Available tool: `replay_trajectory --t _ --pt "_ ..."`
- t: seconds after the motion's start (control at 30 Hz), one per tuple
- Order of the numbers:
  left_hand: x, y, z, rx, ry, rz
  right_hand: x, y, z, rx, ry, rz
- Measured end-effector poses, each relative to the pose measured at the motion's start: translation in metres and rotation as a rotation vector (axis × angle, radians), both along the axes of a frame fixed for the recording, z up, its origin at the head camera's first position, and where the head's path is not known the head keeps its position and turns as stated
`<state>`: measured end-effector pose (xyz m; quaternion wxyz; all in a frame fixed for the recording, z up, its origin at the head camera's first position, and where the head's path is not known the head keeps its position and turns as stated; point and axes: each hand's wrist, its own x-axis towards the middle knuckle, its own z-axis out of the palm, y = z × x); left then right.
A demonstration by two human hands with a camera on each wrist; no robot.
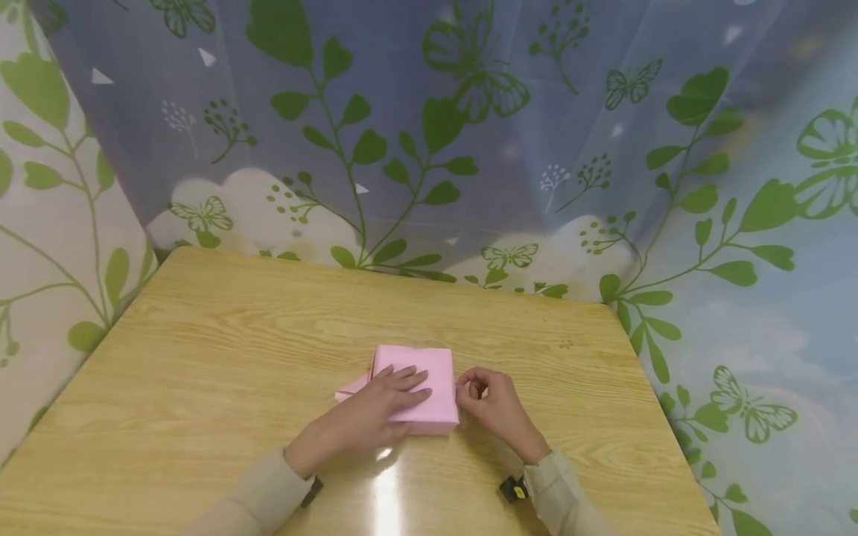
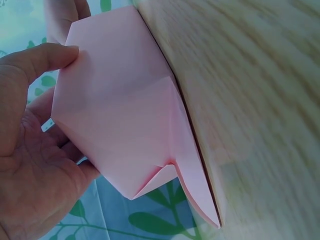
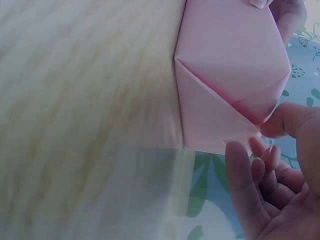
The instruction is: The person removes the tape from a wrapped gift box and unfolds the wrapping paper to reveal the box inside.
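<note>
A box wrapped in pink paper [image 1: 429, 383] lies on the table, its end folds loose. Across its top spreads my left hand [image 1: 385, 406], fingers fairly straight; in the left wrist view that hand's thumb [image 2: 62, 55] touches the paper's near side. At the box's right end my right hand [image 1: 496, 406] pinches the folded paper flap [image 3: 210, 112] between thumb and fingers. That flap slants to a point at the fingertips in the right wrist view. On the left end another paper flap [image 2: 187, 175] sticks out, partly unfolded.
The wood-grain table [image 1: 268, 327] extends around the box on all sides. Behind it and at both sides hang curtains [image 1: 402, 134] printed with green leaves and butterflies. A small black device [image 1: 514, 489] sits at the right wrist.
</note>
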<state>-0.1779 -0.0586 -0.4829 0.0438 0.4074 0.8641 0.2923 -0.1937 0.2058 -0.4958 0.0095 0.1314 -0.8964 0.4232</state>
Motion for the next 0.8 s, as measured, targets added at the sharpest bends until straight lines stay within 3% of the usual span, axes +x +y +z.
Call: replay_trajectory --t 0.3,0.47,0.8 --pt "-0.001 0.001 -0.003 0.018 0.039 -0.013 0.002 -0.006 0.008 0.129 0.131 0.08" --pt "-0.002 0.001 -0.003 -0.001 0.035 -0.005 0.001 -0.004 0.006 0.148 0.202 0.104" --pt "0.001 0.006 0.004 -0.046 0.041 0.031 -0.01 0.011 -0.009 0.127 0.454 0.292"
